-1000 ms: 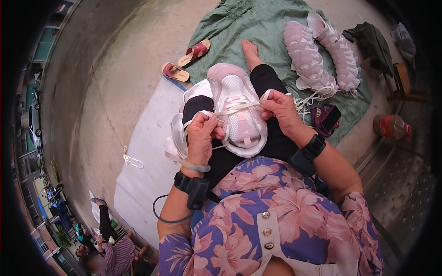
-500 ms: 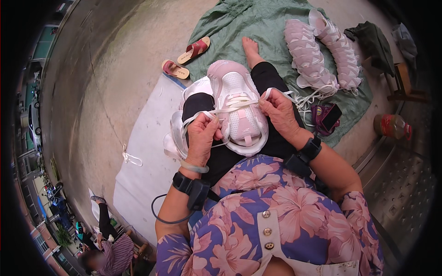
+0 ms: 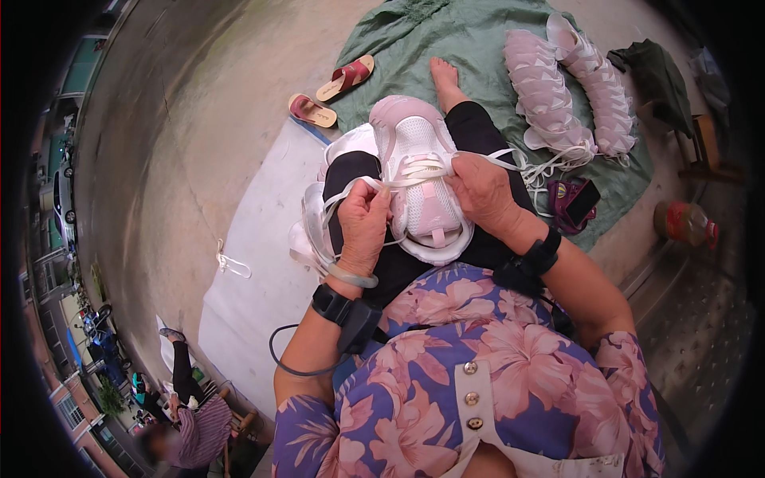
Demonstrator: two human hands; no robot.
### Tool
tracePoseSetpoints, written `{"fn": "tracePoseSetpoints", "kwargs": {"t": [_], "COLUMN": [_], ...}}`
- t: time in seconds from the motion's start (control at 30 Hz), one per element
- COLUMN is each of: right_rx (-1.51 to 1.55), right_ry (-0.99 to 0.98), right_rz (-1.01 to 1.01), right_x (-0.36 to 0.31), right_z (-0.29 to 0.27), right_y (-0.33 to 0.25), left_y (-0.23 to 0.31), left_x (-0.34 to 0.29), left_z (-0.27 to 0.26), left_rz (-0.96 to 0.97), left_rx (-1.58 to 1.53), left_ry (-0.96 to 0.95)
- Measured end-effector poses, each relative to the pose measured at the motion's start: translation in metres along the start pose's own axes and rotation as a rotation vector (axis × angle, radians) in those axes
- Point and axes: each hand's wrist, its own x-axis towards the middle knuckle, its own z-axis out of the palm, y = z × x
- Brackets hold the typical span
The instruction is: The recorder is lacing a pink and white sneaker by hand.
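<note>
Pinching white shoelaces (image 3: 418, 166), left hand (image 3: 365, 227) and right hand (image 3: 486, 191) closed, amber liquid (image 3: 666, 219) in jug (image 3: 695, 225)

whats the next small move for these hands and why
Probably draw the flat white lace snug: the left hand and right hand pinch it on opposite sides of the pink-and-white mesh shoe, with strands lying across its top.
</note>
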Motion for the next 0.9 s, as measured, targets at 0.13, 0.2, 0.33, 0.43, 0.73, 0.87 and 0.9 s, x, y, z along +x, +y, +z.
{"fn": "tracePoseSetpoints", "kwargs": {"t": [0.13, 0.2, 0.33, 0.43, 0.73, 0.87, 0.9], "right_rx": [0.376, 0.357, 0.281, 0.100, -0.006, -0.053, -0.064], "right_ry": [-0.145, -0.128, -0.090, -0.044, -0.193, -0.198, -0.215], "right_rz": [0.457, 0.511, 0.436, 0.074, -0.179, -0.204, -0.203], "right_x": [-0.001, -0.005, -0.014, -0.012, -0.014, -0.014, -0.014], "right_z": [-0.001, -0.004, -0.011, -0.016, -0.013, -0.007, -0.007], "right_y": [0.008, 0.006, -0.007, -0.010, 0.000, 0.005, 0.006], "left_y": [-0.006, -0.006, -0.010, -0.012, -0.019, -0.023, -0.023], "left_x": [0.003, 0.004, 0.006, 0.006, 0.005, 0.006, 0.005], "left_z": [0.001, 0.001, 0.000, 0.001, 0.003, 0.002, 0.002], "left_rz": [0.003, 0.013, 0.032, 0.058, 0.292, 0.366, 0.310], "left_rx": [0.002, 0.008, 0.027, 0.025, 0.341, 0.440, 0.391], "left_ry": [0.015, 0.021, 0.034, 0.040, 0.130, 0.159, 0.159]}}
